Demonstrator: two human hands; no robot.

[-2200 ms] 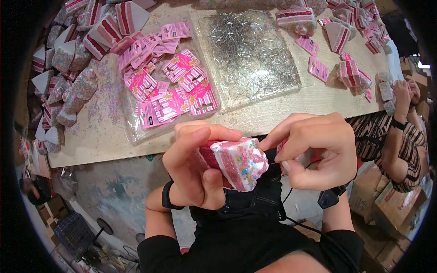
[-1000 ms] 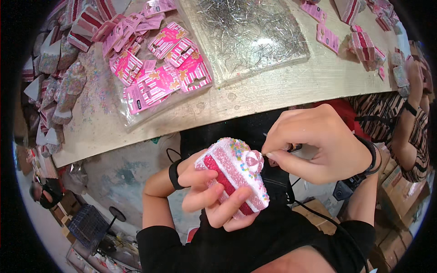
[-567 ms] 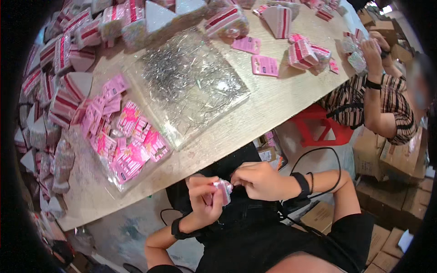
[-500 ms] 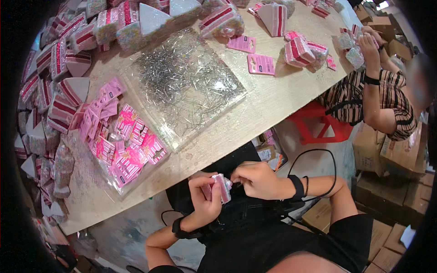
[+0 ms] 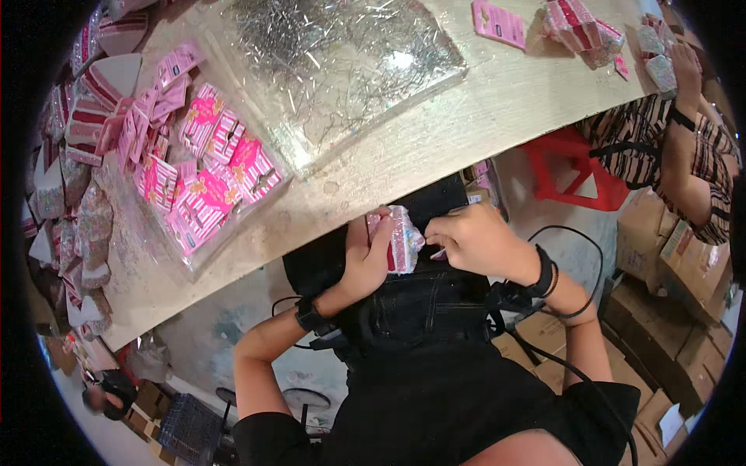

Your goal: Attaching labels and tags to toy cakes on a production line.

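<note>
Gripping a glittery pink cake-slice ornament (image 5: 403, 242), the person's left hand (image 5: 364, 266) has thumb and fingers closed round it just off the near edge of the worktop (image 5: 353, 190). The right hand (image 5: 475, 239) curls its fingertips close beside the ornament; from here I can't tell what its grip holds. Pink striped cards (image 5: 208, 193) lie in a clear tray (image 5: 194, 262) toward the near left corner, beside silvery pins (image 5: 287, 50); more cake slices (image 5: 87, 133) crowd the left edge.
</note>
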